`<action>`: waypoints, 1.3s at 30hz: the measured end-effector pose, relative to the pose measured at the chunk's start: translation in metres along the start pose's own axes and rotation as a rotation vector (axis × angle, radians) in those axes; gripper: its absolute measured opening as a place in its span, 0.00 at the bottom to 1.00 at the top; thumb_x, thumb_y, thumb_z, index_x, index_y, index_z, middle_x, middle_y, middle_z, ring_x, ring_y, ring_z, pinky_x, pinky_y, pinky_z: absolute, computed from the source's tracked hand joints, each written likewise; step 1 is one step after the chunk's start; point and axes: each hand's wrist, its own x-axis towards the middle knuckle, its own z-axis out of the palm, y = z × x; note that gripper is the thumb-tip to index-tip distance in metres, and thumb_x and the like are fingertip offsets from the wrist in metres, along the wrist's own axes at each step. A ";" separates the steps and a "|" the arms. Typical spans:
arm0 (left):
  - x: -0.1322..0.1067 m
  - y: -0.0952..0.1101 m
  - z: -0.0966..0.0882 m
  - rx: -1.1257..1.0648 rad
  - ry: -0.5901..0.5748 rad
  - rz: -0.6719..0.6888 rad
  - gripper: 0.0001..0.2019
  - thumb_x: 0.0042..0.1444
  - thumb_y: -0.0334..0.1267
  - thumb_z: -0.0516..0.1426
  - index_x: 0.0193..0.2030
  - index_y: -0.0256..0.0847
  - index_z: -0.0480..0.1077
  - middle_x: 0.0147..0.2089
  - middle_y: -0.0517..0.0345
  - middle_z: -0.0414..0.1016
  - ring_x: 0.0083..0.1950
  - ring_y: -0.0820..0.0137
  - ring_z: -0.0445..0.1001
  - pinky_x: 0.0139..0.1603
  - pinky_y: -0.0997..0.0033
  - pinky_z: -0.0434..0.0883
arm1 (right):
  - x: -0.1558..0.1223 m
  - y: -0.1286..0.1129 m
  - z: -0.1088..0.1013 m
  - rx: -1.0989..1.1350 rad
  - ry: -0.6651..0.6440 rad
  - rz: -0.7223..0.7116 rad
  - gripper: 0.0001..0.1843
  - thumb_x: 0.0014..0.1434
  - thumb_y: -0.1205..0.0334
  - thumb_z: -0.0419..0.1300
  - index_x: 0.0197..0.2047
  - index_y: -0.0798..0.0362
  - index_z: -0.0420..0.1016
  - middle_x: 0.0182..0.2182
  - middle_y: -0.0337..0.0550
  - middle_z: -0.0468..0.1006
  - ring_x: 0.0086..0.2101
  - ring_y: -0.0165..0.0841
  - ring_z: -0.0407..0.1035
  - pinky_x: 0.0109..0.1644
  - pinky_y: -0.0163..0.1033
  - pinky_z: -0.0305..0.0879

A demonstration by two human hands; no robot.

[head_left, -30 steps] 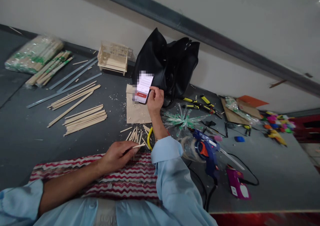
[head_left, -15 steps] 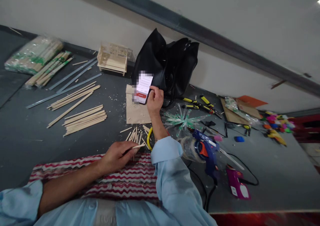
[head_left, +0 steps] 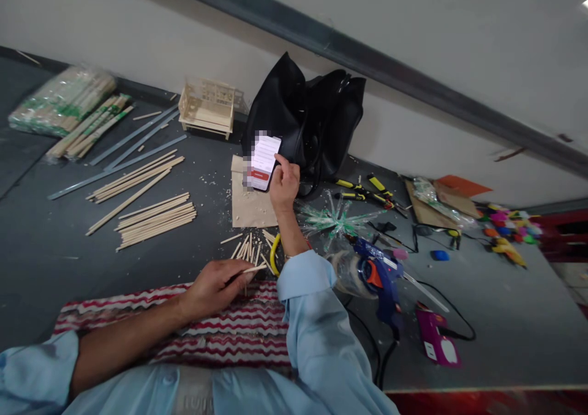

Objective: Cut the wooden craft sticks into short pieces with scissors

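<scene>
Left hand pinches a short stick; free right hand points forefinger at the partly pixelated phone

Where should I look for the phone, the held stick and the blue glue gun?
Phone (head_left: pixel 267 153): head view, on its lit screen.
Held stick (head_left: pixel 255 269): head view, on its bare, jutting part.
Blue glue gun (head_left: pixel 389 275): head view, on its body, beside the orange trigger.

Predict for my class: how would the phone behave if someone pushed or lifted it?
The phone appears to lean against the black bag, so a push might make it slide or tip. Its slim, flat slab shape suggests it would lift stiffly. The bag's folded sides look soft, so that backing could give way.
</scene>
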 end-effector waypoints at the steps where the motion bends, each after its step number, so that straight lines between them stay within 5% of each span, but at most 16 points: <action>1: 0.000 0.000 0.000 0.000 -0.003 -0.003 0.12 0.67 0.34 0.51 0.47 0.36 0.75 0.37 0.57 0.81 0.37 0.78 0.78 0.40 0.84 0.70 | 0.000 0.000 0.000 0.003 0.000 0.004 0.21 0.64 0.68 0.47 0.53 0.51 0.76 0.36 0.46 0.72 0.40 0.36 0.67 0.51 0.42 0.65; 17: 0.000 -0.001 0.001 0.002 -0.017 -0.022 0.12 0.67 0.36 0.51 0.48 0.37 0.75 0.39 0.57 0.82 0.38 0.77 0.79 0.40 0.83 0.71 | 0.000 -0.002 -0.001 0.046 0.051 0.026 0.18 0.63 0.69 0.46 0.43 0.50 0.77 0.36 0.44 0.76 0.40 0.35 0.68 0.50 0.40 0.65; 39: -0.001 -0.001 0.000 -0.018 -0.030 -0.052 0.13 0.68 0.38 0.50 0.48 0.38 0.75 0.40 0.56 0.82 0.39 0.75 0.78 0.41 0.81 0.71 | 0.000 -0.003 -0.002 0.004 0.006 0.027 0.18 0.64 0.69 0.47 0.45 0.50 0.77 0.38 0.45 0.76 0.42 0.34 0.69 0.51 0.40 0.65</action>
